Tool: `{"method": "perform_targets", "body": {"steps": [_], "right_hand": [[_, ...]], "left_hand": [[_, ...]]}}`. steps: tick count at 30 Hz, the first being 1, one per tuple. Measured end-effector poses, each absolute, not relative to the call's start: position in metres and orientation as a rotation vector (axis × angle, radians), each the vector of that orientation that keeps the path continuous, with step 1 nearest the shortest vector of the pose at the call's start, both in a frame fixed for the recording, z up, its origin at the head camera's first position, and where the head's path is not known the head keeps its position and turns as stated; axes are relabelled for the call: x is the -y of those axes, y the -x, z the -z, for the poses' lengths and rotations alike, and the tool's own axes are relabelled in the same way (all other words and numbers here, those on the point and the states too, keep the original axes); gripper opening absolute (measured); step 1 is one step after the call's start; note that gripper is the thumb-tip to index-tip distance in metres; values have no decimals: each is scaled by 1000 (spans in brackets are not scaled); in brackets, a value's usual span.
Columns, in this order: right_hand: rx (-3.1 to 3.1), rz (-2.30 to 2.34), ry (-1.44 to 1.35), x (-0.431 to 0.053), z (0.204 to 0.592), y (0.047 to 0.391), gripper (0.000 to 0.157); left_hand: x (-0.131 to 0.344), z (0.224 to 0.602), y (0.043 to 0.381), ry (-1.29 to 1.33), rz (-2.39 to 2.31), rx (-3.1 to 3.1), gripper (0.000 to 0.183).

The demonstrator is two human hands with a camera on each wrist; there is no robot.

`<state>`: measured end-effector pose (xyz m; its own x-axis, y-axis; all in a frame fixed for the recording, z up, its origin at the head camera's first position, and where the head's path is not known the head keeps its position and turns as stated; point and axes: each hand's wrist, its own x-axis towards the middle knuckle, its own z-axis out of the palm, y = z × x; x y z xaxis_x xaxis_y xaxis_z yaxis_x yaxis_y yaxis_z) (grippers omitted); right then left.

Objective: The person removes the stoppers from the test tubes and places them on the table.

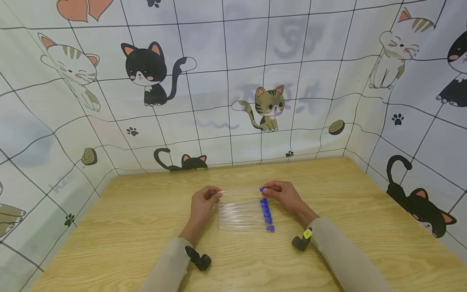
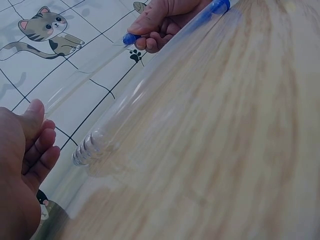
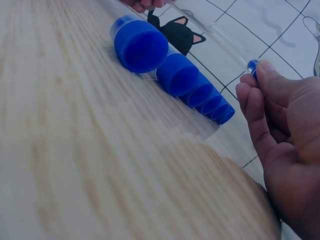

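Note:
A clear test tube (image 1: 240, 191) with a blue cap (image 1: 262, 189) is held level between both hands, beyond a row of similar tubes. My left hand (image 1: 205, 202) pinches its rounded clear end between thumb and fingertips. At the other end, my right hand (image 1: 283, 195) pinches the blue cap. Several clear tubes (image 1: 240, 215) lie side by side on the table, their blue caps (image 3: 177, 74) all to the right. The nearest capped tube (image 1: 270, 228) lies slightly apart from the others. In the left wrist view the tube (image 2: 75, 89) appears raised off the wood.
The tubes lie on a light wooden table (image 1: 146, 227). A white cloth (image 1: 211, 89) with a black grid and cartoon cats hangs behind it and along both sides. Each sleeved wrist carries a small black camera (image 1: 301, 242).

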<state>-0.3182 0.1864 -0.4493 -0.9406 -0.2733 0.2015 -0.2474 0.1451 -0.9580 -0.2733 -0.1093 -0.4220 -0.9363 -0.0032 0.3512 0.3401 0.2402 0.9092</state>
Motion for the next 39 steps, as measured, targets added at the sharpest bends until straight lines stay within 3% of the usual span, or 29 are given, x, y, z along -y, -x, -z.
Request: {"method": "perform_targets", "body": {"steps": [10,39], "right_hand": [[-2292,2011,561,-187,451,319,27],[-2457,1992,524,-188,451,321,25]], "left_hand": [[113,444,291,250,1765,2241,11],[114,444,292,212,1790,2218,10]]}}
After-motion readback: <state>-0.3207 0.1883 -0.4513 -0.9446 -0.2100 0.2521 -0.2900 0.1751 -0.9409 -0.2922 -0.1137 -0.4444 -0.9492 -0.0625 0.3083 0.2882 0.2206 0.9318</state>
